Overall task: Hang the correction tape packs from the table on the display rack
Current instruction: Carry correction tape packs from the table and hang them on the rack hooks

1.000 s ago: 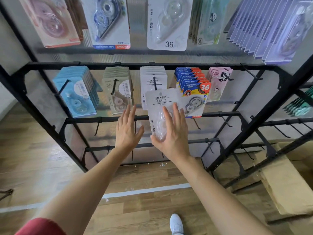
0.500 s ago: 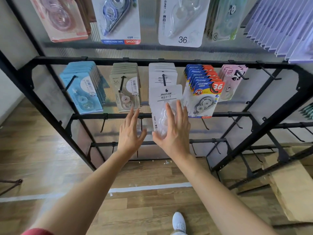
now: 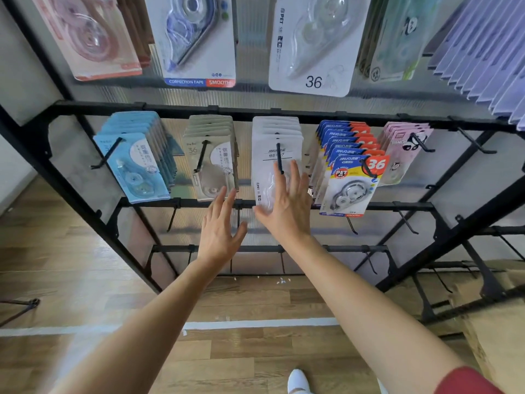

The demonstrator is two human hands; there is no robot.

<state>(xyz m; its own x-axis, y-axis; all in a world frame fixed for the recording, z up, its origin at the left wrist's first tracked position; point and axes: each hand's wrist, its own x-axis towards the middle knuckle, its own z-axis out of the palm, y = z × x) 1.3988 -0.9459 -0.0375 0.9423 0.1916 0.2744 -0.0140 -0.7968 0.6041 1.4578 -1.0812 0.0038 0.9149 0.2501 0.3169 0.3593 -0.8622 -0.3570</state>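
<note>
The right hand point(image 3: 287, 206), fingers straight and spread, presses flat on the front white pack point(image 3: 262, 177) hanging on its hook point(image 3: 279, 157); the left hand point(image 3: 221, 231) hovers beside it, fingers relaxed, holding nothing.

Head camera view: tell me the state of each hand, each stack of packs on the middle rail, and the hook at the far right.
left hand: open, holds nothing.
right hand: open, straight fingers on the front white pack.
front white pack: hung on its hook.
blue packs: hung on a hook.
beige packs: hung on a hook.
blue-and-orange packs: hung on a hook.
pink packs: hung on a hook.
far-right hook: bare.
</note>
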